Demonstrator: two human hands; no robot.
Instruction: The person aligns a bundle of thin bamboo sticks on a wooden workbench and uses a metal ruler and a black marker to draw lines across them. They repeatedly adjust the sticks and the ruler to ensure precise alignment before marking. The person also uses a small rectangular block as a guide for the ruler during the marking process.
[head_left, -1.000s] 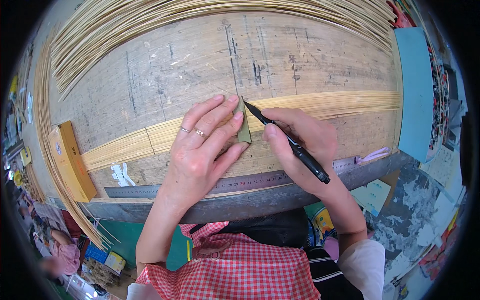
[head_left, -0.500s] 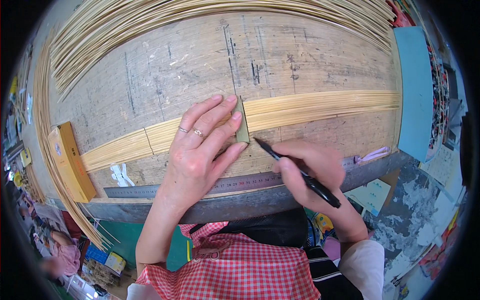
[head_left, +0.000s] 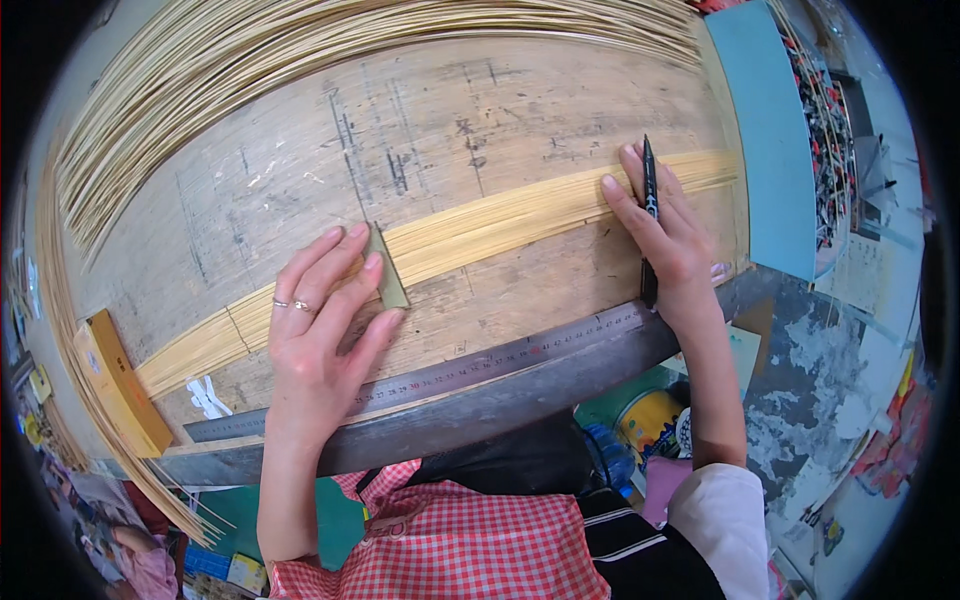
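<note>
A flat band of thin bamboo sticks [head_left: 500, 217] lies side by side across the wooden table, with a dark line drawn across it left of my hand. My left hand [head_left: 315, 350] presses a short green strip [head_left: 391, 284] crosswise over the band, fingertips on its upper part and thumb at its near end. My right hand [head_left: 678, 245] rests on the band toward its right end. Tucked in that hand is a black marker pen [head_left: 648, 178], its tip pointing away from me and its other end near the steel ruler [head_left: 465, 377].
Along the front edge lies the ruler. A yellow-orange box [head_left: 125, 385] stands at the left end of the band, near a small white piece [head_left: 207, 397]. Many loose sticks [head_left: 290, 62] curve along the far side. A blue panel [head_left: 780, 140] borders the table's right end.
My right hand has moved right and away from me, from beside the green strip to the band's right part, turning the marker upright in view. The whole view has shifted; my left hand stays on the strip.
</note>
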